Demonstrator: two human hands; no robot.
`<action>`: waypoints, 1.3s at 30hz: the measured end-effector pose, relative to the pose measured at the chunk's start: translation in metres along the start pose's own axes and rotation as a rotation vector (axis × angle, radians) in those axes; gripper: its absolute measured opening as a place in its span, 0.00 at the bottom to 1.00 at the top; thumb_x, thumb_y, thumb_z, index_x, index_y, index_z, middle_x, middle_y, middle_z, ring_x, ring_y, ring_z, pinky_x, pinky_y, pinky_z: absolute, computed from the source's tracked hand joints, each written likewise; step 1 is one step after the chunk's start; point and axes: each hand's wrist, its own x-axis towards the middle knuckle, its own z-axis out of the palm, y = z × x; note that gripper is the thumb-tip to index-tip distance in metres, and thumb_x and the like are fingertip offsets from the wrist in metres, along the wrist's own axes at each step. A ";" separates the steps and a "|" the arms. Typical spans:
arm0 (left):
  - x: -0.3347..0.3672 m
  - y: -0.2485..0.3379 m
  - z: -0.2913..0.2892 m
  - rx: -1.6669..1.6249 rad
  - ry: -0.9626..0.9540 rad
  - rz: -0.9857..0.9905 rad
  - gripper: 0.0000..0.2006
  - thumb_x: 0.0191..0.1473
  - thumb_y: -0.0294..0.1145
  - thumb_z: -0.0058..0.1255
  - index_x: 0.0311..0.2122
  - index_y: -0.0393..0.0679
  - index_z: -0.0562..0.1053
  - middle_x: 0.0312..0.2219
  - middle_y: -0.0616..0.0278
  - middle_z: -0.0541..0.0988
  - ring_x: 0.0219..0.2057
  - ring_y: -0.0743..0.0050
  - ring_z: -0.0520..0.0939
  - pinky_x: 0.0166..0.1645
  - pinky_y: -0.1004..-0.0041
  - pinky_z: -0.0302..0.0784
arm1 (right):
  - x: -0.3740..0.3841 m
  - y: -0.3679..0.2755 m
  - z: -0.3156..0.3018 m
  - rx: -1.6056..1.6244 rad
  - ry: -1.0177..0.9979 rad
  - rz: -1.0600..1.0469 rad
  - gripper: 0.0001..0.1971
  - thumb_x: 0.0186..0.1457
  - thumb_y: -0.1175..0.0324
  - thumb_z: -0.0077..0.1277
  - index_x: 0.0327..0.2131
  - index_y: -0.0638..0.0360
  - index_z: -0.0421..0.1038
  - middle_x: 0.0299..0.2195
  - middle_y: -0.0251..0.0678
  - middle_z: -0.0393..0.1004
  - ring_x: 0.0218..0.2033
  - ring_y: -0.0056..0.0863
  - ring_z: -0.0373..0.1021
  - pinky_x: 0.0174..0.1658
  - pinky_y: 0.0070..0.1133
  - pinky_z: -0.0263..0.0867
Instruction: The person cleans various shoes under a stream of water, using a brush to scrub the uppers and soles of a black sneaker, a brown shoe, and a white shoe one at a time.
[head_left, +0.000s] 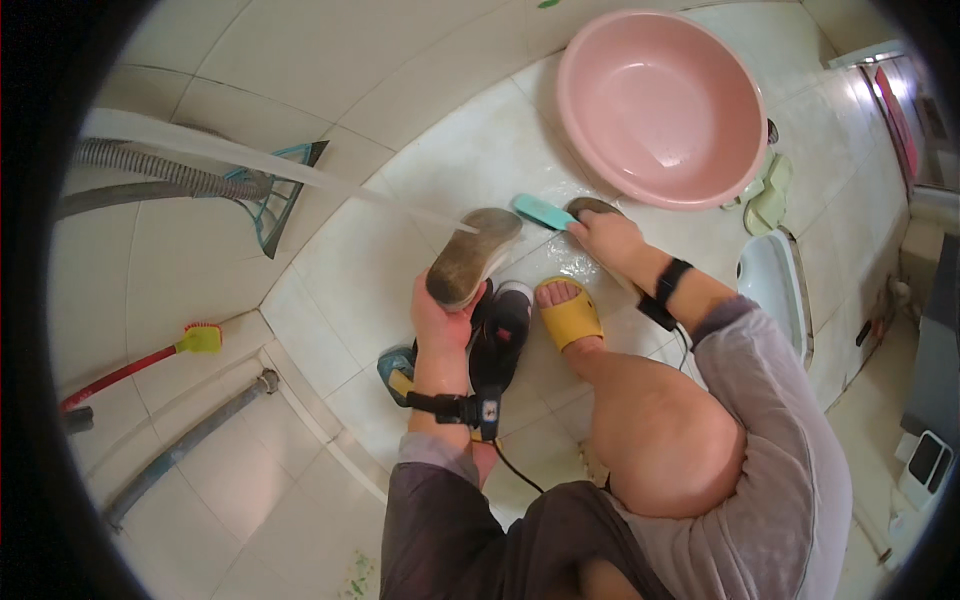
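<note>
My left hand (440, 325) grips a shoe (470, 262) with its worn, brownish sole turned up. A stream of water (380, 200) coming from the upper left lands on that sole. My right hand (608, 240) is closed on a teal brush (543, 212), held to the right of the shoe and apart from it. Under the right hand lies a brown-soled shoe (592, 206), mostly covered by the hand and forearm. A black shoe (503, 330) rests on the floor beside my left wrist.
A large pink basin (665, 115) stands at the far right. Near it are pale green slippers (768, 195) and a white squat toilet (775, 285). A squeegee (285, 200), a hose (150, 165) and a red-handled brush (140, 372) are along the left wall. My foot wears a yellow slipper (572, 325).
</note>
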 end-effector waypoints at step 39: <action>0.004 -0.043 -0.028 -0.021 -0.030 -0.141 0.15 0.62 0.37 0.35 0.47 0.42 0.68 0.43 0.56 0.76 0.44 0.60 0.78 0.46 0.59 0.78 | -0.026 -0.069 0.011 -0.099 -0.168 -0.356 0.25 0.60 0.44 0.36 0.39 0.54 0.74 0.28 0.45 0.76 0.31 0.43 0.74 0.37 0.35 0.69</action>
